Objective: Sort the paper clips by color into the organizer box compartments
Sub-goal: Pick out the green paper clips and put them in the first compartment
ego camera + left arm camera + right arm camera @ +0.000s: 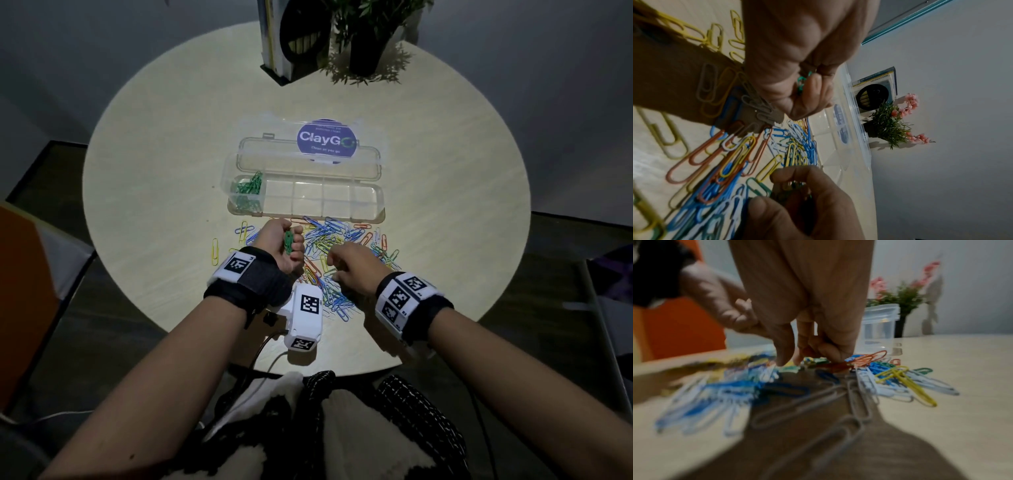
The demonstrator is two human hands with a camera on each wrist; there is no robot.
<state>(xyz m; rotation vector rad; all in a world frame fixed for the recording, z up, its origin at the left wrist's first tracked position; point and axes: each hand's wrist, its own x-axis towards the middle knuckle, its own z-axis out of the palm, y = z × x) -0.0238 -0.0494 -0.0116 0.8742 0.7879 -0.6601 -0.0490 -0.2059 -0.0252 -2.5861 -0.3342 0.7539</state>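
Holding a small bunch of green paper clips, the left hand sits just left of the frame's center in the head view, its grip curled tight around them so the green wire shows between thumb and fingers. The right hand, just right of center, reaches down into the loose pile of paper clips; its fingertips are drawn together at a green clip in the heap, but blur keeps me from telling whether that grip has actually clamped on it.

The pile spreads across the middle of the frame below the organizer box: thin coated wire clips in blue, white, yellow, orange and a few green, tangled over one another, with several yellow ones lying apart at the left edge of the heap. The box is clear plastic, long and divided into a row of compartments, its lid hinged back behind it. Only the leftmost compartment holds clips, a heap of green ones.

Everything rests on a round, pale wood-grain counter, brightly lit against a dim room. At the upper center of the frame stand a potted plant with pink blossoms and a dark holder of books. Grey wall lies behind; an orange surface shows at the left edge.
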